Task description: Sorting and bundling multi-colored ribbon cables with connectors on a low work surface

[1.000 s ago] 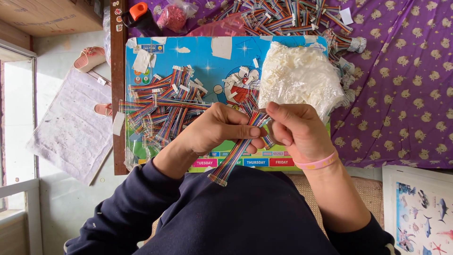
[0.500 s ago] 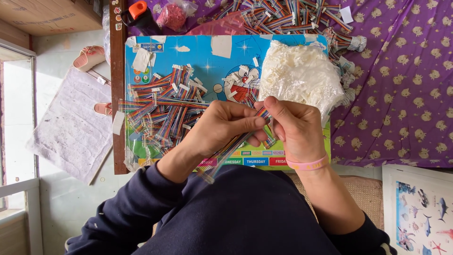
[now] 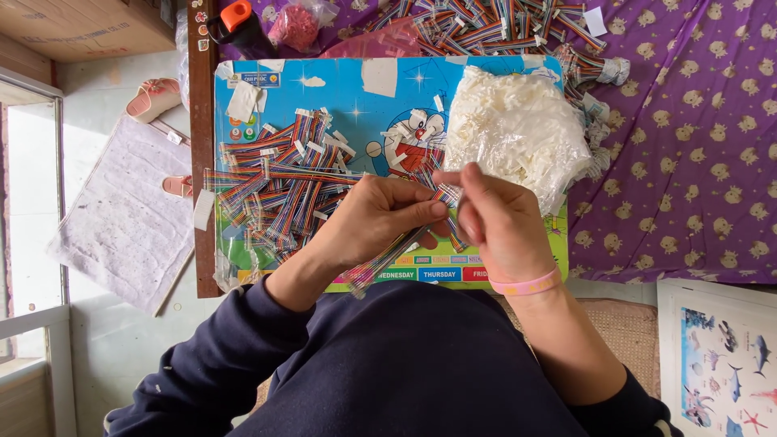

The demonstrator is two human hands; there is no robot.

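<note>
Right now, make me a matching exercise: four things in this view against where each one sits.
Things:
1. pile of rainbow ribbon cables
2. bag of white connectors
3. pink wristband
4. pink slipper

Places:
A. on the floor, left of the board
B. on the board, left of the left hand
C. around the right wrist
D. at the board's upper right corner

Pairs: 1-B, 2-D, 3-C, 4-A
</note>
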